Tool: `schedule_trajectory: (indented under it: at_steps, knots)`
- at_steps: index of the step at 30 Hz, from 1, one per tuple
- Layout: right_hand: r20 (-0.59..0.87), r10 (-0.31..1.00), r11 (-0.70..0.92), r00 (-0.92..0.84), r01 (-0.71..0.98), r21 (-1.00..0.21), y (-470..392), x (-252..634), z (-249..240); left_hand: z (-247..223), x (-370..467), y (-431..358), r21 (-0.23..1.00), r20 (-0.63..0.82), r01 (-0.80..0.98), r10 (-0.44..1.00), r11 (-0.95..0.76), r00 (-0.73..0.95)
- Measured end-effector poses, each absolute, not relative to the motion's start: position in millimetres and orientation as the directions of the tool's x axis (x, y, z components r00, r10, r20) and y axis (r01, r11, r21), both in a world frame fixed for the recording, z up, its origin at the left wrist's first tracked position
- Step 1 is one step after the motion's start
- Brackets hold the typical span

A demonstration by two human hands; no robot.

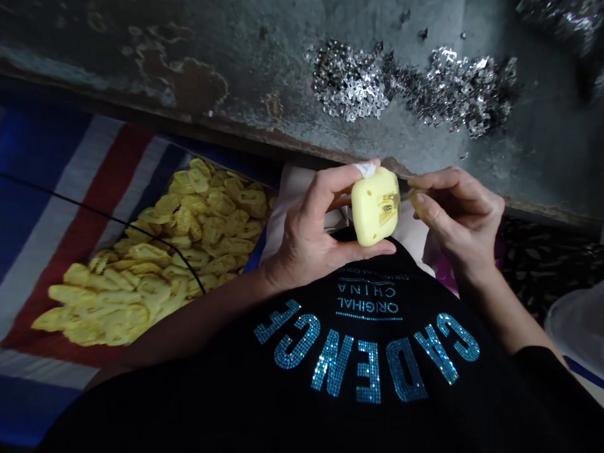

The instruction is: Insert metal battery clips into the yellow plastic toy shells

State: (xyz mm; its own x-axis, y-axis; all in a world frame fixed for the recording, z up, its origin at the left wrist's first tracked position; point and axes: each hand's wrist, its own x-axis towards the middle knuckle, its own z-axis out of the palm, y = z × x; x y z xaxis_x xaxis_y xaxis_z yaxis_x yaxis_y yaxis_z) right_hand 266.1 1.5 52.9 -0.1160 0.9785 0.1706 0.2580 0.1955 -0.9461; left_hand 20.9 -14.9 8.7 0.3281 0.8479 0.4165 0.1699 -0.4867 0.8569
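Observation:
My left hand is closed round a pale yellow, rounded plastic casing, gripping it between the thumb below and the fingers above. A slot in the casing shows small metal parts, and its right end looks clear and shiny. White tape wraps one fingertip of this hand. Just to the right, apart from the casing, my right hand has thumb and forefinger pinched together. Whatever lies between those fingertips is too small to make out.
Small shiny metal clips lie in heaps on a worn metal bench. On striped cloth at left is a large pile of yellow plastic pieces, crossed by a black cable. A whitish translucent bag stands at right.

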Motion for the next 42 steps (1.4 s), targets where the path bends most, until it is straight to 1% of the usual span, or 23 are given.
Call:
schedule_trajectory:
  at_steps: [2,3,4,6,8,13,15,17,18,21,24,27,28,30,32,34,36,38,40,42]
  knots:
    - [0.068,0.991,0.085,-0.116,0.147,-0.985,7,267,47,10,19,-14,0.844,0.462,0.155,0.842,-0.514,0.281]
    - [0.017,0.990,0.031,-0.142,0.093,-0.995,10,267,44,10,19,-12,0.830,0.494,0.144,0.830,-0.539,0.260]
    - [-0.032,0.983,-0.024,-0.179,0.047,-0.999,13,266,41,10,18,-11,0.808,0.522,0.146,0.808,-0.571,0.275]
    - [-0.111,0.962,-0.117,-0.248,-0.009,-0.993,19,264,37,9,17,-9,0.771,0.559,0.154,0.773,-0.618,0.301]
    - [-0.155,0.947,-0.168,-0.283,-0.023,-0.985,23,261,36,8,17,-9,0.760,0.569,0.156,0.763,-0.630,0.307]
    - [-0.147,0.942,-0.154,-0.300,0.002,-0.988,31,259,42,0,23,-11,0.823,0.523,0.097,0.814,-0.559,0.253]
    - [-0.137,0.946,-0.137,-0.293,0.021,-0.990,34,262,48,-5,26,-9,0.829,0.535,0.051,0.815,-0.557,0.221]
    - [-0.136,0.948,-0.129,-0.288,0.045,-0.991,36,266,54,-7,28,-6,0.794,0.589,0.051,0.787,-0.606,0.185]
    - [-0.138,0.948,-0.126,-0.288,0.060,-0.990,36,268,56,-8,28,-4,0.763,0.623,0.081,0.763,-0.641,0.172]
    - [-0.116,0.953,-0.085,-0.280,0.119,-0.989,35,272,58,-6,26,-1,0.652,0.692,0.243,0.694,-0.719,0.199]
    - [-0.051,0.958,-0.013,-0.284,0.134,-0.991,31,270,46,-1,24,-2,0.561,0.699,0.335,0.650,-0.757,0.299]
    - [0.052,0.967,0.078,-0.251,0.097,-0.992,25,268,26,8,23,-6,0.521,0.665,0.352,0.628,-0.778,0.403]
    - [0.099,0.969,0.122,-0.224,0.093,-0.988,22,268,19,12,22,-8,0.542,0.641,0.315,0.626,-0.779,0.444]
    - [0.235,0.961,0.250,-0.143,0.101,-0.963,18,269,8,21,21,-10,0.665,0.576,0.169,0.644,-0.727,0.504]
    - [0.387,0.918,0.395,-0.082,0.133,-0.909,16,271,2,28,19,-12,0.813,0.500,-0.010,0.690,-0.582,0.523]
    - [0.546,0.836,0.547,-0.056,0.175,-0.819,17,273,0,33,18,-11,0.907,0.398,-0.101,0.753,-0.409,0.524]
    - [0.670,0.739,0.666,-0.070,0.224,-0.711,19,274,2,36,17,-10,0.951,0.303,-0.120,0.779,-0.286,0.549]
    - [0.743,0.662,0.737,-0.095,0.264,-0.622,22,276,5,38,17,-7,0.968,0.247,-0.110,0.768,-0.226,0.591]
    - [0.759,0.638,0.759,-0.126,0.267,-0.594,23,276,10,38,17,-4,0.966,0.247,-0.098,0.750,-0.238,0.614]
    - [0.753,0.643,0.760,-0.141,0.242,-0.604,23,277,13,38,16,-3,0.956,0.269,-0.078,0.741,-0.283,0.616]
